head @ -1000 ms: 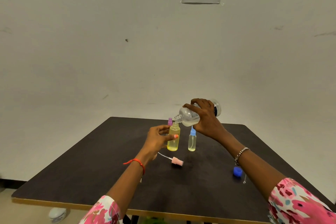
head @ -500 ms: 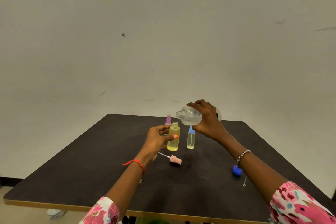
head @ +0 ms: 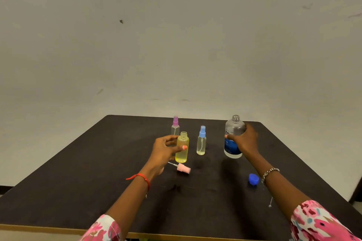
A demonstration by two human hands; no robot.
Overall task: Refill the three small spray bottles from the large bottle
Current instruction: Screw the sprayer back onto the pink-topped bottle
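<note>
**Large bottle (head: pixel 234 137) upright again**

It now stands on the table (head: pixel 78 182), toward the far right, long axis vertical, open neck up. I see my right hand (head: pixel 244 141) wrapped round it; my left hand (head: pixel 164 150) pinches the uncapped yellow bottle (head: pixel 182 150).

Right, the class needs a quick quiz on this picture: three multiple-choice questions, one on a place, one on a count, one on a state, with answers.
1. The pink spray cap lies: A. on the table before the yellow bottle; B. screwed onto a bottle; C. on the floor.
2. Small bottles wearing spray caps: A. one; B. two; C. three.
3. The large bottle is: A. tilted, pouring; B. lying down; C. upright, uncapped.
Answers: 1 A, it lies by the yellow bottle's base. 2 B, only the purple-capped bottle and blue-capped bottle. 3 C, it stands in the right hand, neck threads bare.
</note>
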